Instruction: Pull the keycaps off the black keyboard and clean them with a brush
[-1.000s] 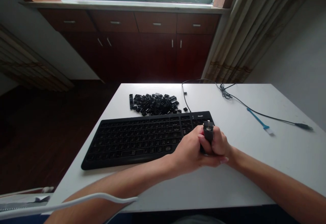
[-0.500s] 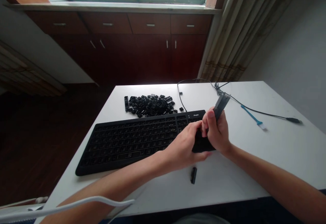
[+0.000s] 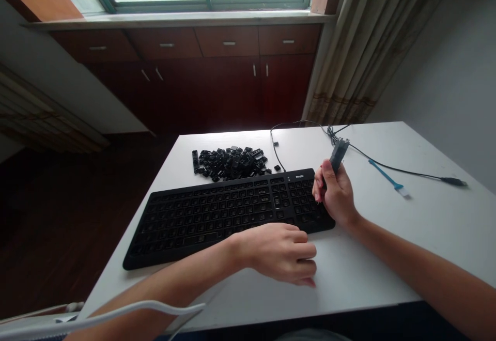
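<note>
My right hand [image 3: 338, 191] is closed around a dark grey keycap puller [image 3: 339, 154], whose pronged end points up and away from me. It hovers over the right end of the black keyboard [image 3: 228, 206], which has had its keycaps taken off. In front of the keyboard's near edge, my left hand [image 3: 281, 254] is low over the white table with its fingers curled down. It covers the spot where a small black keycap lay, so whatever is under or in the fingers is hidden. A heap of loose black keycaps [image 3: 232, 163] lies behind the keyboard.
A blue brush [image 3: 387, 177] with a white tip lies on the white table [image 3: 372, 258] to the right. The keyboard's black cable [image 3: 391, 166] runs behind it to a plug. Two stray keycaps lie beside the heap. A white cable [image 3: 147, 305] crosses in front of my left forearm.
My left hand has drawn away from the right hand and come down toward me, over the lone keycap. The right hand still holds the puller and has shifted only slightly.
</note>
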Demonstrator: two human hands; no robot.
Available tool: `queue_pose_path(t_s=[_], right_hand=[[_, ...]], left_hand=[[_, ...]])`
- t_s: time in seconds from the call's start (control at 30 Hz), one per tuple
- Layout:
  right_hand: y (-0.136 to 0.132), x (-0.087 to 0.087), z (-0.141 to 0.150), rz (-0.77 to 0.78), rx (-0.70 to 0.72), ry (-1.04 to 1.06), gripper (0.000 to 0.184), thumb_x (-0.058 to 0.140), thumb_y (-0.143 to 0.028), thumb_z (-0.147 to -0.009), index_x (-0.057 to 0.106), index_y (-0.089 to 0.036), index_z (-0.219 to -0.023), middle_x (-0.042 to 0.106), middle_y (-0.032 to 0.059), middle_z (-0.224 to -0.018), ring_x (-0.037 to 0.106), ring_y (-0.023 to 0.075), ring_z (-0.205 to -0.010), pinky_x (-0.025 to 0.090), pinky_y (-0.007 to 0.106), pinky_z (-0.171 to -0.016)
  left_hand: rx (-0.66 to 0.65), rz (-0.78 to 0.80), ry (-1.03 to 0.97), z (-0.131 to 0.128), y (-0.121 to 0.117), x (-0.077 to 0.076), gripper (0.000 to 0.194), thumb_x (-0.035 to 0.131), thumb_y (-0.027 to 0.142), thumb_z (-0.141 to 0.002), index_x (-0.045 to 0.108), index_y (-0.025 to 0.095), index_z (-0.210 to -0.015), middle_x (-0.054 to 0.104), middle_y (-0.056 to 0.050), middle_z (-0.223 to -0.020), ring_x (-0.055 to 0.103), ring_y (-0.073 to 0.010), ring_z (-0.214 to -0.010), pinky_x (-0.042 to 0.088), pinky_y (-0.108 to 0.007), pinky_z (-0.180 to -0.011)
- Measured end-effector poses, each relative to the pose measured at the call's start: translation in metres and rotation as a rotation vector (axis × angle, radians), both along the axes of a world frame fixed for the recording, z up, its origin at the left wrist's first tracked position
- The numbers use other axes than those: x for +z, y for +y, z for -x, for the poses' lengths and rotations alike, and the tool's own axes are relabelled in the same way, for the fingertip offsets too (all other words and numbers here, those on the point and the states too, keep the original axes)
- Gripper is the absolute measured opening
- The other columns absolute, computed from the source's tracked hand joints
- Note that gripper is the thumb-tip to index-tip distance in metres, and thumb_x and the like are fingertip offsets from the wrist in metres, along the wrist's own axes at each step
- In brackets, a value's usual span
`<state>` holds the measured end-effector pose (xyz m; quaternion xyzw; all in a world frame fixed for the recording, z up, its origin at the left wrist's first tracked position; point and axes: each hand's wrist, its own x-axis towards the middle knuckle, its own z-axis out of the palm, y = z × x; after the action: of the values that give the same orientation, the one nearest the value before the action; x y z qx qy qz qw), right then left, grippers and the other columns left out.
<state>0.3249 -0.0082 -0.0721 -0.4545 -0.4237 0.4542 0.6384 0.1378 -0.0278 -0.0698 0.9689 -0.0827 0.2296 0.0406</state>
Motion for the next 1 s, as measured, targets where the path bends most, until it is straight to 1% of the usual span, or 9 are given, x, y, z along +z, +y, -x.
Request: queue_pose_path(t_s=[0.1,0.17,0.23,0.3,0.43,0.53,0.67,0.8,1.0], right_hand=[[0.002,-0.001,-0.001,0.018,-0.007,0.030,0.035,0.058,-0.054,-0.097,0.043,-0.025,-0.085,0.049,-0.0091,-0.065,0.047,0.0061,-0.037,0.038,0.020,-0.035],[0.003,-0.001,-0.002,0.026,0.001,0.050,0.034,0.058,-0.053,-0.097,0.043,-0.025,-0.085,0.049,-0.0088,-0.066,0.047,0.0059,-0.038,0.038,0.020,-0.035],[0.003,-0.002,-0.003,0.034,0.024,0.055,0.033,0.057,-0.052,-0.098,0.044,-0.024,-0.085,0.050,-0.0083,-0.067,0.048,0.0059,-0.038,0.037,0.020,-0.036],[0.003,-0.002,-0.003,0.038,0.044,0.050,0.032,0.057,-0.051,-0.099,0.045,-0.024,-0.086,0.050,-0.0080,-0.068,0.048,0.0061,-0.039,0.037,0.021,-0.036],[0.003,-0.003,-0.004,0.036,0.059,0.047,0.031,0.056,-0.051,-0.099,0.046,-0.024,-0.087,0.051,-0.0081,-0.068,0.048,0.0061,-0.039,0.036,0.021,-0.036],[0.003,-0.004,-0.004,0.046,0.059,0.050,0.031,0.057,-0.051,-0.098,0.046,-0.024,-0.087,0.051,-0.0082,-0.068,0.048,0.0060,-0.039,0.036,0.020,-0.036],[0.004,-0.004,-0.004,0.053,0.065,0.059,0.032,0.058,-0.051,-0.098,0.046,-0.024,-0.087,0.051,-0.0081,-0.068,0.047,0.0062,-0.039,0.037,0.020,-0.036],[0.004,-0.003,-0.004,0.058,0.067,0.059,0.032,0.058,-0.052,-0.097,0.046,-0.024,-0.086,0.050,-0.0079,-0.068,0.046,0.0065,-0.038,0.037,0.021,-0.035],[0.004,-0.002,-0.004,0.059,0.072,0.067,0.033,0.059,-0.052,-0.096,0.045,-0.024,-0.085,0.050,-0.0082,-0.066,0.046,0.0072,-0.038,0.036,0.022,-0.035]], left_hand=[[0.002,0.087,-0.049,0.001,0.007,0.005,0.040,0.061,0.048,-0.097,0.062,0.018,-0.070,0.060,-0.002,-0.075,0.051,-0.0124,-0.061,0.047,-0.028,-0.058],[0.073,0.177,-0.063,0.006,0.020,0.012,0.031,0.064,0.043,-0.097,0.066,0.017,-0.082,0.067,-0.005,-0.087,0.059,-0.0135,-0.073,0.053,-0.027,-0.068],[0.228,0.268,-0.098,0.014,0.038,0.019,0.020,0.063,0.035,-0.098,0.067,0.016,-0.094,0.069,-0.008,-0.098,0.065,-0.0163,-0.091,0.056,-0.029,-0.085],[0.444,0.342,-0.135,0.027,0.059,0.025,0.015,0.061,0.031,-0.100,0.067,0.017,-0.104,0.068,-0.009,-0.107,0.065,-0.0184,-0.101,0.057,-0.033,-0.091],[0.744,0.335,-0.108,0.055,0.096,0.027,0.017,0.058,0.026,-0.101,0.064,0.017,-0.114,0.066,-0.009,-0.117,0.066,-0.0209,-0.107,0.058,-0.039,-0.093],[0.878,0.287,-0.063,0.072,0.111,0.026,0.014,0.056,0.021,-0.100,0.066,0.018,-0.110,0.066,-0.008,-0.119,0.068,-0.0218,-0.104,0.059,-0.040,-0.091],[0.905,0.292,-0.008,0.084,0.119,0.021,0.020,0.049,0.016,-0.100,0.068,0.019,-0.104,0.066,-0.006,-0.121,0.070,-0.0202,-0.098,0.061,-0.038,-0.087],[0.897,0.297,0.006,0.085,0.120,0.017,0.024,0.046,0.017,-0.101,0.069,0.020,-0.101,0.067,-0.006,-0.120,0.070,-0.0202,-0.096,0.061,-0.037,-0.086],[0.878,0.274,-0.024,0.076,0.110,0.026,0.021,0.047,0.021,-0.101,0.068,0.019,-0.105,0.066,-0.007,-0.121,0.067,-0.0228,-0.104,0.059,-0.041,-0.089]])
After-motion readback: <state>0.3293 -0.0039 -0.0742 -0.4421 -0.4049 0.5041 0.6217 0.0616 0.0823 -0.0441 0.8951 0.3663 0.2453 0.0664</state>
